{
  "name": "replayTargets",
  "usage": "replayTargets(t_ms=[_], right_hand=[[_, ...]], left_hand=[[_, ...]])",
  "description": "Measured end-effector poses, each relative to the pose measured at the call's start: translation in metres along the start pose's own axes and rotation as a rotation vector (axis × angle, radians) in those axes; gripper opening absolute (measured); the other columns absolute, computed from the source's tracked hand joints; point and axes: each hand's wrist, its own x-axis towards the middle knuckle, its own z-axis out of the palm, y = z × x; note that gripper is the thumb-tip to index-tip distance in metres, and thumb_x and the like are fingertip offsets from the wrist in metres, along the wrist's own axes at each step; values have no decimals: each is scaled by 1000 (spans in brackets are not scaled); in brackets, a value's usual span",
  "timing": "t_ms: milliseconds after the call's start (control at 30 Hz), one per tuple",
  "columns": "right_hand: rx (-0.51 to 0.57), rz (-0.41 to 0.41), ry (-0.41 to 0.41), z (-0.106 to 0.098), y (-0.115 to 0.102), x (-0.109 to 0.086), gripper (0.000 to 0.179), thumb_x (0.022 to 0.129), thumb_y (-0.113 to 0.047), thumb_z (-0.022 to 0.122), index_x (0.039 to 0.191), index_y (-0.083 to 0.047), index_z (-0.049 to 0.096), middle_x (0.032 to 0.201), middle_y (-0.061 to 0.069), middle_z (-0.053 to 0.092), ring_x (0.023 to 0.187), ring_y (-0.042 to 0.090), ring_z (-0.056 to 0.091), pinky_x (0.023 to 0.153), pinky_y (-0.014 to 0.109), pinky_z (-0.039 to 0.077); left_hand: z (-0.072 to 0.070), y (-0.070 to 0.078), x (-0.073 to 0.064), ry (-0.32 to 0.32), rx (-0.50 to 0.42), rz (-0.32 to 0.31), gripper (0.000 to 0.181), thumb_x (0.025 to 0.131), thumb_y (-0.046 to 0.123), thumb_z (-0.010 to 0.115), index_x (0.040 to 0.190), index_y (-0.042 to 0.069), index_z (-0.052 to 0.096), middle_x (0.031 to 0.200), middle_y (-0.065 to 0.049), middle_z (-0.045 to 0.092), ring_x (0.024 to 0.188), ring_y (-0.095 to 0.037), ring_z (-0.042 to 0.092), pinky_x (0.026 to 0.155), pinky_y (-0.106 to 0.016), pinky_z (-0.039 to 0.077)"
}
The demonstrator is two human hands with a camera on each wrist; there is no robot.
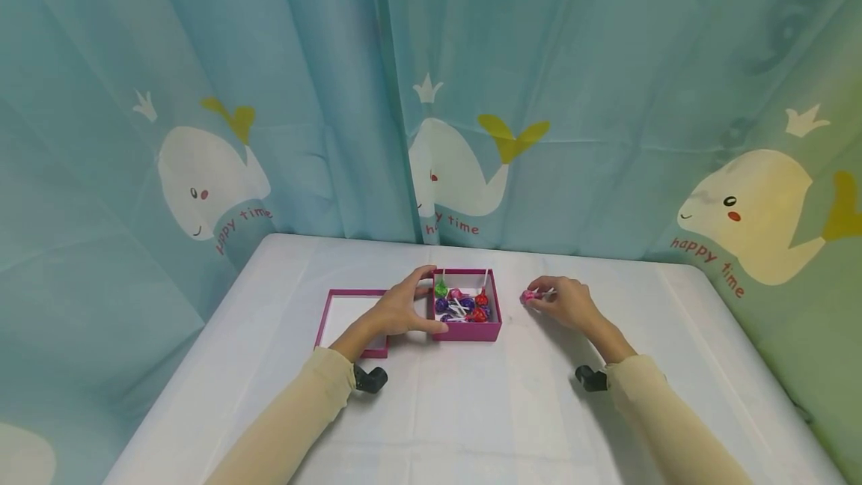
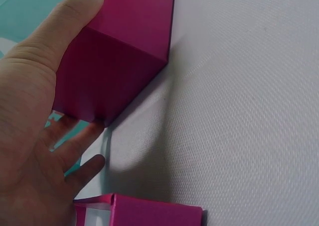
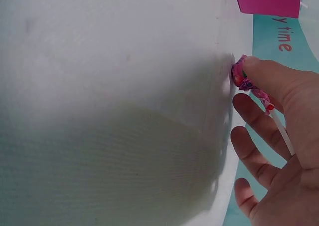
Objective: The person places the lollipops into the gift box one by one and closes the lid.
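A magenta box, its inside white, stands on the table and holds several wrapped lollipops in red, purple, green and pink, some with sticks pointing up. My left hand grips the box at its left end, thumb on the front wall and fingers around the back. To the right of the box, my right hand pinches a pink-wrapped lollipop by its head between thumb and forefinger, close to the tabletop. The white stick of this lollipop points back toward the palm, and the other fingers are spread loosely.
Left of the box lies a shallow magenta-rimmed lid, white inside and partly covered by my left hand and wrist. A white cloth covers the table. Behind it hangs a blue-green curtain printed with whales.
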Motion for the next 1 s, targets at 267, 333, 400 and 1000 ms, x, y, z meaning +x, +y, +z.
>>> replayTargets(t_ms=[267,333,400,1000], right_hand=[[42,-7,-3,2,1,0,15,88,-15,81,102,-10,77,97,7,76,86,26,71,82,49,58],[46,-12,0,1,0,-1,15,88,-15,81,102,-10,77,97,7,76,85,25,70,80,47,59],[52,-25,11,0,-1,-1,15,88,-15,81,102,-9,77,97,6,76,85,24,69,79,45,59],[228,-204,60,-26,-52,19,19,90,-16,80,108,-11,77,105,3,76,99,26,69,82,47,58]], left_hand=[[1,0,0,6,3,1,116,71,47,94,162,23,25,166,-3,31,144,-27,46,117,-59,34],[1,0,1,4,1,2,116,71,47,94,162,23,25,167,-4,31,144,-27,46,117,-59,34],[1,-1,1,3,1,2,116,71,47,94,162,23,25,167,-3,31,144,-27,46,117,-59,33],[1,1,-1,6,-4,-13,116,71,47,94,162,24,25,167,-3,31,145,-27,45,117,-60,33]])
